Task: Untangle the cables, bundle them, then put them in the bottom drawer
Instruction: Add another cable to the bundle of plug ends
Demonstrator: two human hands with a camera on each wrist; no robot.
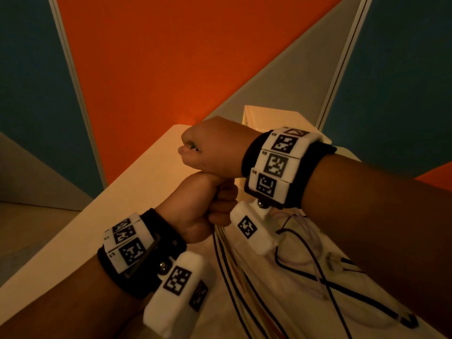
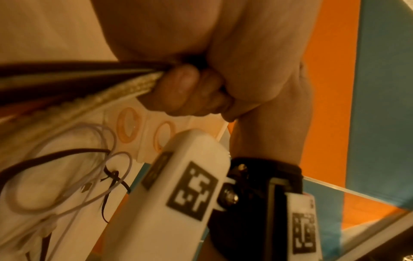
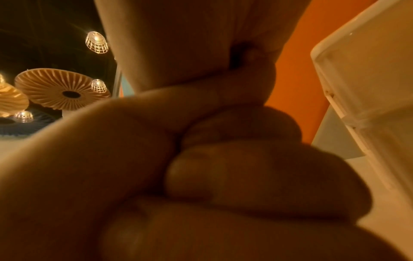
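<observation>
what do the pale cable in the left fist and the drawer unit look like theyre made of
The thick pale cable gripped with dark cables in the left hand looks braided fabric: a woven, matte texture shows. The white drawer unit looks like translucent glossy plastic, with soft highlights on rounded edges. Both are guesses in this dim light.
</observation>
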